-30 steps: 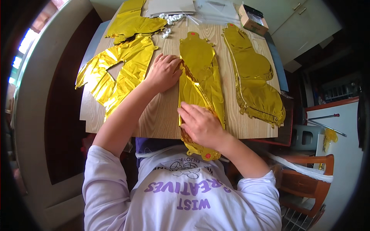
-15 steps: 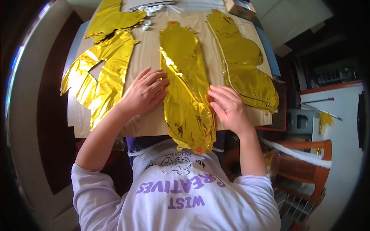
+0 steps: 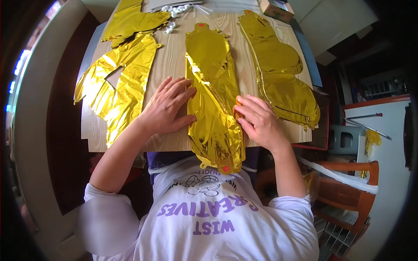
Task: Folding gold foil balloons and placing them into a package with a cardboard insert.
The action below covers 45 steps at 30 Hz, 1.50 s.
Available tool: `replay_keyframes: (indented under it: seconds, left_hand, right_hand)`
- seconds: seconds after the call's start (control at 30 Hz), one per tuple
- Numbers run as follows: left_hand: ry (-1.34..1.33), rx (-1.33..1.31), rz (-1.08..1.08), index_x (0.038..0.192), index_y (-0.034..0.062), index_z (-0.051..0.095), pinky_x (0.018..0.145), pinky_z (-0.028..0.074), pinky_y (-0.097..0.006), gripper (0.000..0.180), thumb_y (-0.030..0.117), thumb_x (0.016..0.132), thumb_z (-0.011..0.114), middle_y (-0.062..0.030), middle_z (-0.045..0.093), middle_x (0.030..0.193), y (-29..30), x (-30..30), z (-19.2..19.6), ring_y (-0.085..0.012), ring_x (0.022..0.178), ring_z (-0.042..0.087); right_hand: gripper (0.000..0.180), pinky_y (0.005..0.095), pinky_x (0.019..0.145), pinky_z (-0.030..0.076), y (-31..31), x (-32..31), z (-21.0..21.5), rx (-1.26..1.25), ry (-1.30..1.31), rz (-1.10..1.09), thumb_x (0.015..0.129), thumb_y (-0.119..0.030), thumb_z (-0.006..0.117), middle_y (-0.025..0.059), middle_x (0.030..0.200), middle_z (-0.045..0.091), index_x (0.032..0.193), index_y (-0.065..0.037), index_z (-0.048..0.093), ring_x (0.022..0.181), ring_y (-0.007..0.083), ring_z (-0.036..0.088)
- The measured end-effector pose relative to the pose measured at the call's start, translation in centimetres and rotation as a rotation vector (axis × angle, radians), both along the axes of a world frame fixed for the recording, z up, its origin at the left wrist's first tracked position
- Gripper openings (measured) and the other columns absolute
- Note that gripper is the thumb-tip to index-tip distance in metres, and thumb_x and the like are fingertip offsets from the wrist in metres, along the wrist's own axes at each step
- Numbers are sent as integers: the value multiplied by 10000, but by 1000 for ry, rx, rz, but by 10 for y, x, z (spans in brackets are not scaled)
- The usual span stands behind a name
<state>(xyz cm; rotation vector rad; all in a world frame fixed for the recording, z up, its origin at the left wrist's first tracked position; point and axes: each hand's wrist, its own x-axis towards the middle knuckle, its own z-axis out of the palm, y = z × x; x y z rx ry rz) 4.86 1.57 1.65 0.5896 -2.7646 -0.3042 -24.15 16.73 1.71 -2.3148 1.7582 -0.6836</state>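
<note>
A flat gold foil balloon lies lengthwise in front of me, a red dot at each end and a slanting fold across its middle. Its near end hangs over the table edge. My left hand rests along the balloon's left side, fingers apart, with fingertips and thumb touching the foil. At the right side, my right hand is curled with a small orange piece between its fingers, against the foil's edge. Most of that piece is hidden, so its kind does not show.
Another gold foil balloon lies to the right, and crumpled gold foil balloons lie to the left. White small parts and a cardboard box sit at the far side of the wooden table. A wooden chair stands at right.
My left thumb has spread away from the fingers and reached the balloon's left edge. The right hand stays at the right edge with the orange piece. The whole view has shifted slightly.
</note>
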Motion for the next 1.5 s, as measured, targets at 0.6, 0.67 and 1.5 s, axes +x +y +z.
replay_keyframes:
  seconds: [0.6, 0.67, 1.5]
  left_hand:
    - [54, -23, 63, 1414, 37, 527, 1213, 240, -573, 752, 540, 879, 688, -156, 523, 1442, 6, 3, -9, -335, 1413, 434]
    - [62, -17, 62, 1410, 43, 532, 1213, 237, -574, 722, 520, 889, 684, -147, 535, 1432, 6, 3, -10, -325, 1411, 439]
    - [-138, -22, 255, 1355, 89, 583, 1245, 187, -550, 523, 407, 945, 647, -82, 560, 1441, -85, -30, -4, -306, 1428, 426]
  right_hand:
    - [429, 408, 882, 467, 0, 107, 8, -51, 32, 235, 853, -212, 752, 106, 1132, 601, 1225, -25, 643, 968, 265, 567]
    - [442, 400, 873, 462, -1, 111, 5, -33, 86, 230, 859, -216, 748, 101, 1127, 587, 1239, -16, 641, 958, 265, 544]
    - [478, 381, 839, 470, 10, 123, 5, -35, 127, 177, 833, -224, 767, 106, 1076, 602, 1229, 17, 651, 936, 267, 532]
